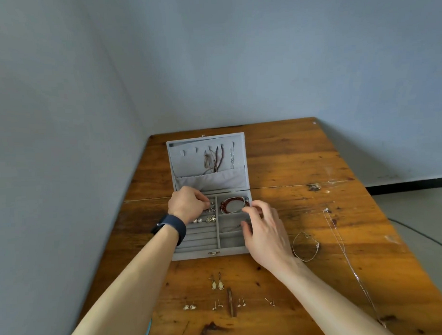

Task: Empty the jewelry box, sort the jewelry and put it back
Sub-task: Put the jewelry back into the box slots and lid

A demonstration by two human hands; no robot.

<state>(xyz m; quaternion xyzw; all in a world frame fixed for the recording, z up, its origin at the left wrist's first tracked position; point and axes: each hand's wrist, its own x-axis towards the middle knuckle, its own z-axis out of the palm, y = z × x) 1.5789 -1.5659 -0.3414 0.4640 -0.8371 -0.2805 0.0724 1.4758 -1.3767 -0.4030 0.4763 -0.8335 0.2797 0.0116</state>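
Note:
A grey velvet jewelry box [193, 254] lies open on the wooden table [302, 164], with necklaces [214, 158] hanging in its lid. My left hand [187, 203], a dark watch on its wrist, pinches small earrings [211, 207] at the ring rolls in the box's far left part. My right hand [263, 231] hovers over the box's right edge with fingers spread and nothing in them. A red bead bracelet [232, 204] lies in the far right compartment. Pearl studs [197, 220] and gold earrings [210, 219] sit in the rolls. A thin chain [229, 227] lies in a middle compartment.
In front of the box lie drop earrings [217, 284], several small studs [241, 303] and a brown clip [230, 305]. A thin bracelet [305, 247] and a long silver necklace [348, 263] lie to the right. Walls meet behind the table; floor and a cable show at right.

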